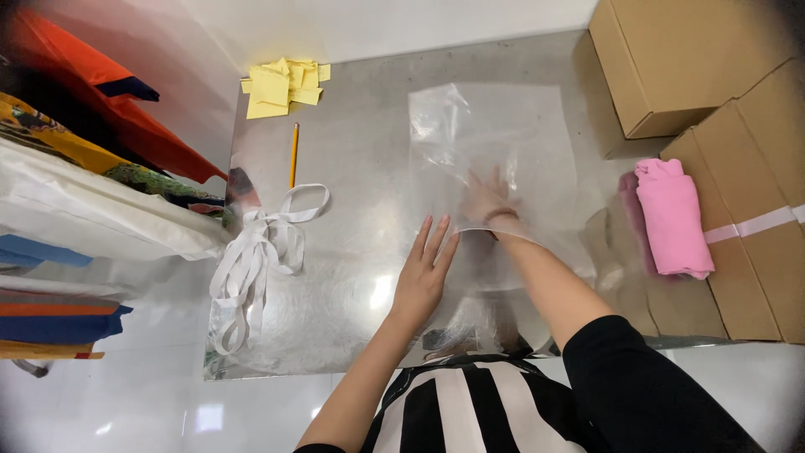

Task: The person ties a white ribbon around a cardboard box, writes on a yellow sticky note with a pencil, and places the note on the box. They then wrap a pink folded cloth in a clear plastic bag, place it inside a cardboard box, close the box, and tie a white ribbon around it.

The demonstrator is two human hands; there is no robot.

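Fingers [436,239] of the left hand [422,281] lie straight and slightly spread, pressed flat on the near edge of a clear plastic bag [503,143], gripping nothing. Right hand [488,201] is pushed inside the bag through its open mouth, its fingers fanned apart and seen blurred through the film; the bag's rim crosses the wrist. Both hands are empty apart from this contact with the bag.

The bag lies flat on the shiny metal surface [352,159], reaching from about the middle towards the far edge, right of centre, its far left corner crumpled and lifted a little.

Left of the hands, near the surface's left edge, sits a loose tangle of white fabric straps [256,256]. A yellow pencil [294,153] lies beyond the straps, pointing away from the person, and a heap of yellow paper slips [283,85] rests at the far left corner. A rolled pink cloth [672,216] lies at the right edge, just beside brown cardboard boxes [679,63], which occupy the far right corner and the right side. Stacked folded textiles [75,168] in orange, yellow, white and blue are piled off the left edge. The person wears a black and white striped top [470,411].
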